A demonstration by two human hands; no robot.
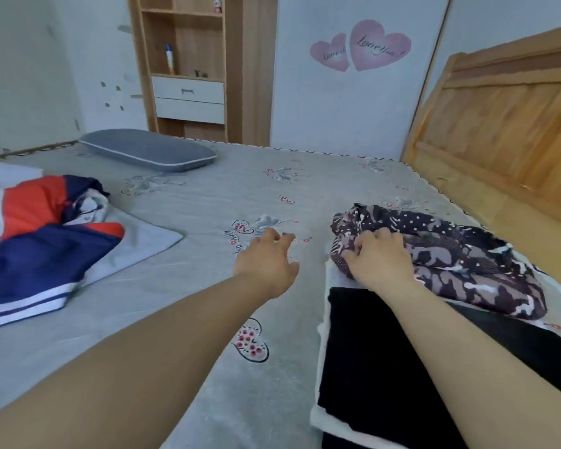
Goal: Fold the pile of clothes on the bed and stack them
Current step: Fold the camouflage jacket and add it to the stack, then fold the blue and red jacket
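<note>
A dark purple patterned garment (460,264) lies bunched on the right side of the bed, on top of a black folded garment (376,351) and a white one (324,413) beneath it. My right hand (378,257) grips the patterned garment at its left edge, fingers curled into the fabric. My left hand (268,260) hovers over the grey bedsheet (191,286) to the left of it, fingers loosely spread and holding nothing. At the far left a crumpled red, navy and white jacket (42,241) lies on a light grey cloth (149,241).
A grey pillow (149,150) lies at the far side of the bed. A wooden headboard (506,131) stands at the right. A wooden shelf with white drawers (188,98) stands against the far wall. White bedding (0,176) shows at the left edge.
</note>
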